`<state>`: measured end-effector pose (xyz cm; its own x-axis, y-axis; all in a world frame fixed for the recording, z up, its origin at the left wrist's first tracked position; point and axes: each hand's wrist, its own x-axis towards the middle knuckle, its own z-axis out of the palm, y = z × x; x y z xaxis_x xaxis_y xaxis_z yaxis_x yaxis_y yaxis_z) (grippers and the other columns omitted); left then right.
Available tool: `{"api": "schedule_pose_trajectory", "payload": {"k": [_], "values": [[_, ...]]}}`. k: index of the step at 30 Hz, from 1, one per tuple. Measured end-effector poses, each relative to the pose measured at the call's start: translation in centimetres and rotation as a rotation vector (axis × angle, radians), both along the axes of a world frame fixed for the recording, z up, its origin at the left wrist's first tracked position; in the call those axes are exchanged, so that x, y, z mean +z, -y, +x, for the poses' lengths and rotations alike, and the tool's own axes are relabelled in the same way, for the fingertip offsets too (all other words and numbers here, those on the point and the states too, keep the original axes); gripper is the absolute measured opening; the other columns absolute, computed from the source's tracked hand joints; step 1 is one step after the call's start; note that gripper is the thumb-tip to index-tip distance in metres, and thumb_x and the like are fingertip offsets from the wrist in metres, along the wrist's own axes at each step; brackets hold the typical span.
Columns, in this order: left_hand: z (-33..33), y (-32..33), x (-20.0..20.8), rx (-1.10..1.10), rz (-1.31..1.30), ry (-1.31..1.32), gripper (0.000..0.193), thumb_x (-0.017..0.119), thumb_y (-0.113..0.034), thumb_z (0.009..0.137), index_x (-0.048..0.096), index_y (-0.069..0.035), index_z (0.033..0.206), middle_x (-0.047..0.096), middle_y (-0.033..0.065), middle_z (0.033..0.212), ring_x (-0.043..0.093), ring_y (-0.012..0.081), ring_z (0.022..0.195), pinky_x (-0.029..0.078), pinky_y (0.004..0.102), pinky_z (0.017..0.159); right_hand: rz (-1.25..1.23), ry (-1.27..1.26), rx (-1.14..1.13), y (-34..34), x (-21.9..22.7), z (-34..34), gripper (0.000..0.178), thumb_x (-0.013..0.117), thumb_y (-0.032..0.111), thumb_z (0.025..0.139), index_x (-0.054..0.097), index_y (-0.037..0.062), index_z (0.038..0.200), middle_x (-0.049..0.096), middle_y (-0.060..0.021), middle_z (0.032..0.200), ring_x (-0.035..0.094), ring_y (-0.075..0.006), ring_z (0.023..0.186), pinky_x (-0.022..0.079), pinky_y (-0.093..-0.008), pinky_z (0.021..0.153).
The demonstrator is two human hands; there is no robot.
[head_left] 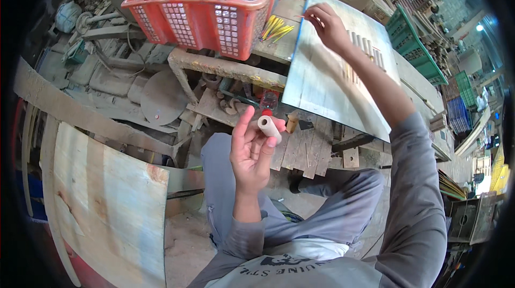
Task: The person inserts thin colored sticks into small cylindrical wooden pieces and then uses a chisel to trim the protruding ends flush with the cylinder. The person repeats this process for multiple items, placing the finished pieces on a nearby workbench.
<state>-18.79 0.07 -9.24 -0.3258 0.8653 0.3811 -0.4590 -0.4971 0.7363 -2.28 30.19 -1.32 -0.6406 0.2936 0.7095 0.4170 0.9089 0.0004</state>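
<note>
Centrally, the left hand [251, 151] is shown raised above the lap, its fingers curled and its thumb pressed around one short white cylindrical tube with a red tip [269, 126]; the index finger is extended upward, clear of the tube. The right hand [328, 26] is shown stretched forward and upward, its thumb and forefinger pinched on one thin reddish stick [299, 17], too small to be identified further, with the remaining fingers loosely bent.

Beneath the right hand, one pale, weathered rectangular board [322, 78] is seen tilted; the stick is held just at its upper left edge. One row of short pale cylindrical pieces [367, 46] is laid on the board just beyond the right wrist; their number cannot be counted, since part of the row is hidden by the forearm. Left of the right hand, one red perforated plastic basket [198, 17] is set on a worn bench, and one bunch of yellow sticks [276, 27] lies between basket and board.

Open room is left between the two hands, above the slatted wooden pallet [303, 148]. Left of the left hand, one large plywood sheet [107, 202] is leaned, its edge well apart from the fingers. Right of the right arm, green plastic crates [416, 41] are stacked.
</note>
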Motion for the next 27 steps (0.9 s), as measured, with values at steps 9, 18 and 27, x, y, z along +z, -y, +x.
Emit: {"api": "schedule_pose_trajectory", "payload": {"k": [9,18,27], "values": [[2.6,1.0,0.3,-0.152,-0.001,-0.182,0.038,0.052,-0.004,0.093,0.048,0.002,0.131,0.059,0.0089,0.111,0.054,0.0123,0.098,0.042,0.0261,0.092,-0.92,-0.805,-0.06,22.4,1.2,5.1,0.007,0.063,0.001,0.087,0.06,-0.0036,0.092,0.064,-0.009,0.087,0.057,-0.0097,0.071,0.046,-0.0218,0.064],[5.8,2.9,2.1,-0.258,0.185,-0.189,0.044,0.064,-0.032,0.089,0.058,0.002,0.115,0.055,0.0069,0.097,0.053,0.0114,0.083,0.042,0.0232,0.071,-0.726,-0.954,0.139,34.6,2.8,6.8,0.016,0.066,-0.006,0.079,0.057,-0.0041,0.091,0.063,-0.0162,0.083,0.06,-0.0208,0.076,0.049,-0.0292,0.066],[7.6,3.7,2.8,-0.284,0.25,-0.196,0.041,0.068,-0.033,0.084,0.063,-0.001,0.11,0.057,0.0098,0.099,0.055,0.0138,0.084,0.044,0.0242,0.07,-0.463,-0.685,0.072,36.3,3.4,7.3,0.019,0.07,-0.004,0.074,0.058,-0.0023,0.088,0.065,-0.0168,0.077,0.062,-0.0223,0.068,0.048,-0.0307,0.063]]}}
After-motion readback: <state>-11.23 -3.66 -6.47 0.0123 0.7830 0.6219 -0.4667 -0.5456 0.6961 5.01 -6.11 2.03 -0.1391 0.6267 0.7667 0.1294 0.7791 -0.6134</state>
